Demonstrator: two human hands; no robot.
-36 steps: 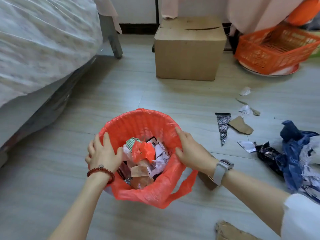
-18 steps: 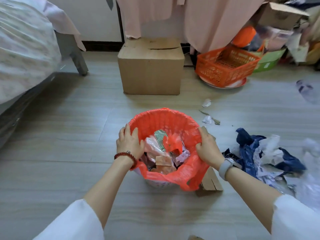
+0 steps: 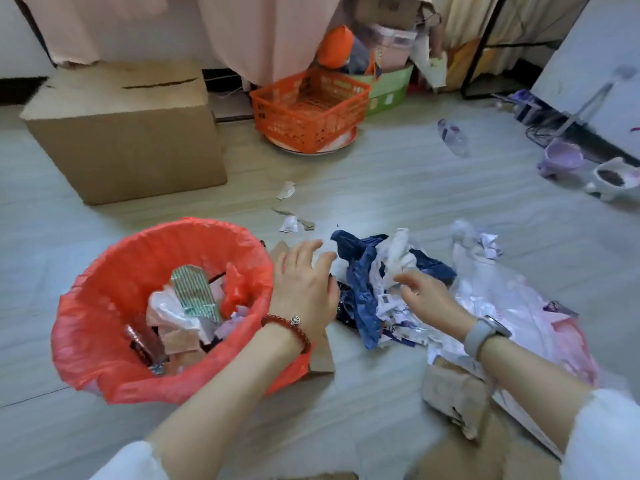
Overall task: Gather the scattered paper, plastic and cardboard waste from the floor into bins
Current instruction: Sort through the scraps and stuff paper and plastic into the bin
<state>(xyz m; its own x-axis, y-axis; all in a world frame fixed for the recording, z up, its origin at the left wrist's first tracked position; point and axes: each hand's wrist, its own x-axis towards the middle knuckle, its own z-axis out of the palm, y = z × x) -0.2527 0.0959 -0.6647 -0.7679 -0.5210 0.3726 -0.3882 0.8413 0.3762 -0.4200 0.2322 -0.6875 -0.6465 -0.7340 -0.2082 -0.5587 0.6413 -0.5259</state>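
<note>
- On the floor (image 3: 398, 188), lower left: round bin lined with a red plastic bag (image 3: 104, 306), bag edge folded out over the rim. Contents: crumpled white paper, a green-and-white striped wrapper (image 3: 195, 292) standing near the middle, a dark red wrapper, tan cardboard scraps, a red plastic piece.
- Left hand (image 3: 304, 289): just right of the bin, fingers spread and loosely open, holding nothing; red bead bracelet on the wrist. Flat cardboard piece (image 3: 322, 355) lies beneath it, against the bin.
- Right hand (image 3: 429, 303): open, fingers slightly curled, over the waste pile, nothing held; grey watch on the wrist.
- Waste pile (image 3: 374, 282) between and beyond the hands: crumpled dark blue plastic, white paper, printed wrappers. Pink-white plastic bag (image 3: 519, 306) lies to its right.
- Crumpled brown cardboard (image 3: 453, 396) near the right forearm.
- Small paper scraps (image 3: 289, 223) on the floor beyond the bin.
- Clear plastic bottle (image 3: 452, 136) lying on its side, well apart, far right.
- Closed cardboard box (image 3: 124, 133) upper left; orange plastic basket (image 3: 308, 109) beside it, resting on a white dish, contents not discernible.
</note>
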